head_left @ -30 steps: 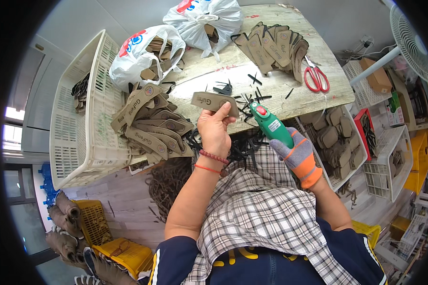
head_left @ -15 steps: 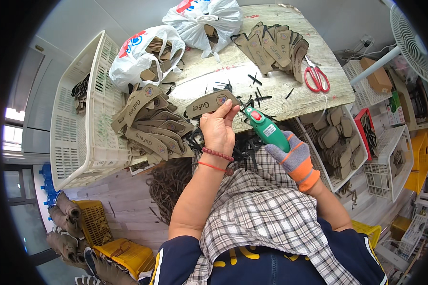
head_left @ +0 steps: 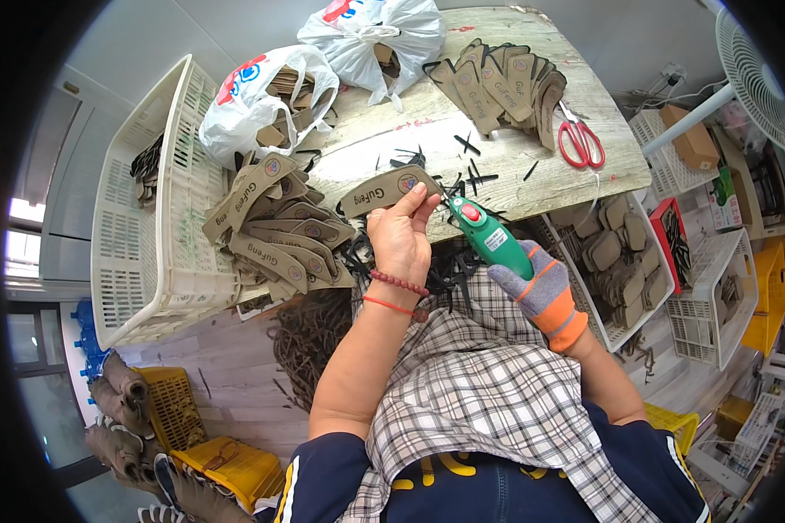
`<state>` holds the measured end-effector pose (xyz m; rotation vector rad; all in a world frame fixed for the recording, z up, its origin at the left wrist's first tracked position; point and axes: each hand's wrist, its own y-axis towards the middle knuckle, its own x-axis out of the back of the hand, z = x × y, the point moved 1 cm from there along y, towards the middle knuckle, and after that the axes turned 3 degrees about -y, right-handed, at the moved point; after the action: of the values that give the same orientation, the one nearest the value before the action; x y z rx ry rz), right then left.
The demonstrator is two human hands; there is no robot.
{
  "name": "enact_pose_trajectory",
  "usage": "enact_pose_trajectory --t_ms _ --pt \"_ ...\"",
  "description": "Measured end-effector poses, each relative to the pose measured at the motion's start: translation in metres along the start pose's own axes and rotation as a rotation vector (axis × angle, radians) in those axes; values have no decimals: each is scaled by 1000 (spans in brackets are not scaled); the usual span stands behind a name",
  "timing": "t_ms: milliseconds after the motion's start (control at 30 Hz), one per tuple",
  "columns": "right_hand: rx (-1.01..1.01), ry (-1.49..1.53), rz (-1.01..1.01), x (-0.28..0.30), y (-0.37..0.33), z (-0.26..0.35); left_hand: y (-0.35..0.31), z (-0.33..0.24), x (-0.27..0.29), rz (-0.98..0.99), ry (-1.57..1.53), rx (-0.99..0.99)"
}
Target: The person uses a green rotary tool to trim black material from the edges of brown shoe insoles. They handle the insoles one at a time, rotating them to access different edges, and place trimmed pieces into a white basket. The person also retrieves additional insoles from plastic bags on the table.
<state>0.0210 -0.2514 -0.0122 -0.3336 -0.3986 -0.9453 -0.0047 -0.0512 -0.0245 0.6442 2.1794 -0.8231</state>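
Observation:
My bare left hand (head_left: pixel 399 234) pinches a curved brown fabric piece (head_left: pixel 377 193) by its right end, thumb and fingers closed on it near the table's front edge. In a grey and orange glove, my right hand (head_left: pixel 545 295) wraps round a green handheld power tool (head_left: pixel 497 246) with a red button. The tool's narrow tip points up and left, close to the piece's right end; whether they touch is too small to tell. Short black scraps (head_left: pixel 481 179) lie around and beyond the tip. To the left, similar brown pieces (head_left: pixel 283 231) are heaped.
Another fan of brown pieces (head_left: pixel 497 85) lies at the back right, beside red-handled scissors (head_left: pixel 580 143). Two white plastic bags (head_left: pixel 371 39) stand at the back. A white crate (head_left: pixel 170 192) borders the left side; another crate (head_left: pixel 663 301) with brown parts sits right of the table.

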Motion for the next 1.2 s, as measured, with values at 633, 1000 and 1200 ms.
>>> enact_pose_trajectory --t_ms 633,1000,1200 --pt "-65 71 27 2 -2 6 -5 0 0 25 68 34" --pt "12 10 -85 -2 8 3 -26 -1 7 127 193 0" --pt "-105 236 -58 11 1 5 -16 -113 8 142 246 -232"
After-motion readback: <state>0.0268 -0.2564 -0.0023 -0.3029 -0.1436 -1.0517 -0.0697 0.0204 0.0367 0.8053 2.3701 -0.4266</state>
